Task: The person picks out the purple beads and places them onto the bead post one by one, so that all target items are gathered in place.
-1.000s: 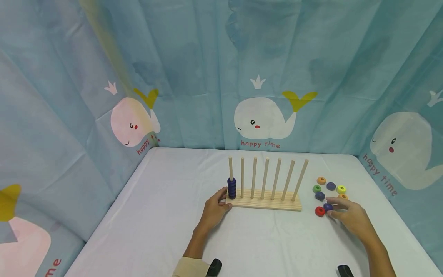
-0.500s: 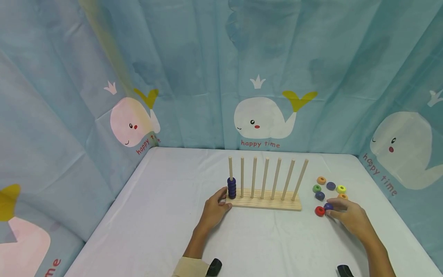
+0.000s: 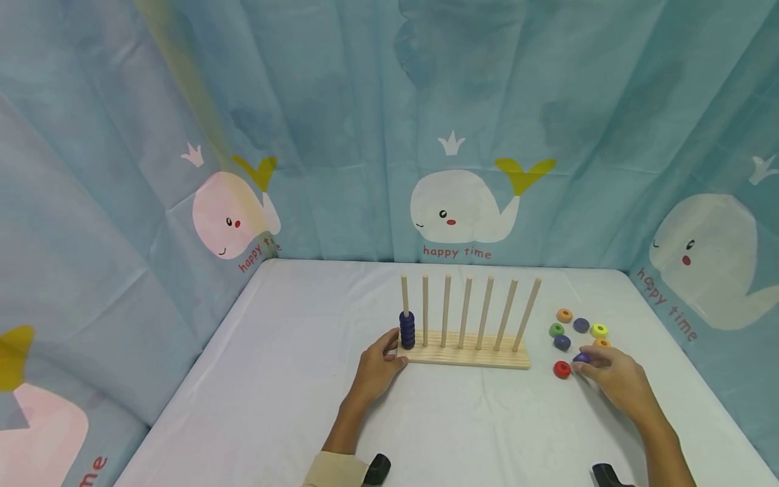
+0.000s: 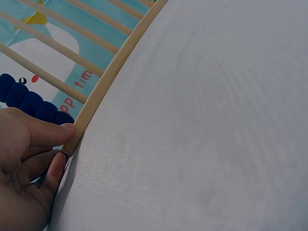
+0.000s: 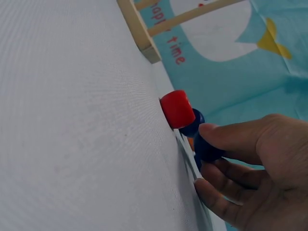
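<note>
A wooden bead rack [image 3: 465, 356] with several upright pegs stands on the white table. Dark blue beads [image 3: 407, 331] are stacked on its leftmost peg. My left hand [image 3: 375, 368] holds the left end of the base, its thumb on the near edge in the left wrist view. Over at the right, my right hand [image 3: 619, 379] pinches a dark blue bead [image 5: 207, 148] between thumb and fingers. Close to that bead lies a red bead [image 3: 562, 369], and a second blue bead [image 3: 562, 343] sits just behind.
Green [image 3: 556, 329], orange [image 3: 564, 316], purple-blue [image 3: 581, 325] and yellow [image 3: 599, 331] beads lie behind the right hand, with another orange bead [image 3: 602, 343] at its fingers. A blue whale-print curtain [image 3: 341, 203] surrounds the table's back and sides.
My right hand has pulled the blue bead slightly back and away from the red bead, and it now tilts in the fingers. My left hand stays on the rack.
</note>
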Demonstrator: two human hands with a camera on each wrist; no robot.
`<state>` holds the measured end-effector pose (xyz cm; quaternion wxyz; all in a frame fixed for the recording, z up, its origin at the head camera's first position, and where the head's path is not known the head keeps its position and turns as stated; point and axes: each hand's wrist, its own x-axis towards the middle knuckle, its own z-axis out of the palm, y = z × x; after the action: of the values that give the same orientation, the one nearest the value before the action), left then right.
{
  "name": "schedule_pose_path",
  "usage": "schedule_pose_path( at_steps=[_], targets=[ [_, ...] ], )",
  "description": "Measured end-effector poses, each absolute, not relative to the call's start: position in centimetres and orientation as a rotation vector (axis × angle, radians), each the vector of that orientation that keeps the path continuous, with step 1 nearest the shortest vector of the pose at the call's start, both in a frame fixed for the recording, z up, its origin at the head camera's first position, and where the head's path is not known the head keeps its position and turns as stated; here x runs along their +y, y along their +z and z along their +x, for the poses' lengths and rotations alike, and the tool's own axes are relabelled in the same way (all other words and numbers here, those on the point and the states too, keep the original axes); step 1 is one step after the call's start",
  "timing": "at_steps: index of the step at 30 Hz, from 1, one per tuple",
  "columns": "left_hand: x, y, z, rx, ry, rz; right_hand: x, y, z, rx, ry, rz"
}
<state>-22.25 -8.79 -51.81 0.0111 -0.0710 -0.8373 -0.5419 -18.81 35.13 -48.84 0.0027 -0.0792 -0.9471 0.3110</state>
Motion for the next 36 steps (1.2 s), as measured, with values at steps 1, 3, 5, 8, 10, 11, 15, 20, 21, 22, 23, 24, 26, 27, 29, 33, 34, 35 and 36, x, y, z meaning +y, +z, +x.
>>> schedule_pose_path(
  at_steps=[1,3,5,8,10,11,15,20,21,22,23,24,26,27,29,33,34,35,36],
  targets=[
    [-8.8,-51.8,-22.3,-2.608,-1.695,-0.223,35.1,-48.9,-18.8,-2.962,0.980,-0.251],
    [-8.8,-51.8,-22.2,-2.602,-1.703,-0.228,35.1,-49.0,-18.9,-2.932,0.983,-0.261],
    [-8.9,-51.8,-22.2,-2.605,-1.701,-0.227,35.0,-49.2,-18.9,-2.901,0.998,-0.277],
    [-8.9,-51.8,-22.2,-2.618,-1.697,-0.214,34.8,-49.2,-18.9,-2.866,1.007,-0.294],
    [-8.9,-51.9,-22.2,-2.618,-1.692,-0.215,34.7,-48.9,-18.9,-2.864,1.016,-0.301],
    [-8.9,-51.9,-22.2,-2.616,-1.695,-0.214,34.6,-48.8,-18.8,-2.862,1.017,-0.300],
    [-8.8,-52.0,-22.3,-2.604,-1.698,-0.221,34.3,-47.8,-18.6,-2.833,1.069,-0.296],
    [-8.8,-52.1,-22.4,-2.606,-1.707,-0.217,33.4,-46.9,-18.4,-2.750,1.087,-0.232],
    [-8.8,-52.1,-22.5,-2.614,-1.708,-0.212,33.2,-46.7,-18.4,-2.731,1.087,-0.210],
    [-8.8,-52.2,-22.5,-2.618,-1.711,-0.208,33.1,-46.6,-18.4,-2.712,1.089,-0.188],
    [-8.8,-52.2,-22.5,-2.620,-1.710,-0.206,32.9,-46.4,-18.5,-2.696,1.086,-0.166],
    [-8.8,-52.2,-22.5,-2.624,-1.713,-0.203,32.8,-46.3,-18.5,-2.683,1.084,-0.146],
    [-8.8,-52.2,-22.5,-2.622,-1.716,-0.204,32.7,-46.0,-18.6,-2.666,1.083,-0.121],
    [-8.8,-52.2,-22.5,-2.622,-1.714,-0.206,32.6,-45.9,-18.7,-2.660,1.083,-0.111],
    [-8.8,-52.2,-22.5,-2.623,-1.710,-0.207,32.4,-45.7,-18.8,-2.649,1.078,-0.102],
    [-8.8,-52.2,-22.4,-2.627,-1.699,-0.209,32.0,-45.2,-18.9,-2.607,1.045,-0.098],
    [-8.8,-52.1,-22.4,-2.625,-1.697,-0.211,31.8,-45.0,-18.9,-2.592,1.038,-0.100],
    [-8.8,-52.1,-22.3,-2.624,-1.696,-0.212,31.7,-44.8,-18.9,-2.575,1.032,-0.100],
    [-8.8,-52.1,-22.3,-2.624,-1.694,-0.210,31.5,-44.5,-18.8,-2.556,1.031,-0.100]
  ],
)
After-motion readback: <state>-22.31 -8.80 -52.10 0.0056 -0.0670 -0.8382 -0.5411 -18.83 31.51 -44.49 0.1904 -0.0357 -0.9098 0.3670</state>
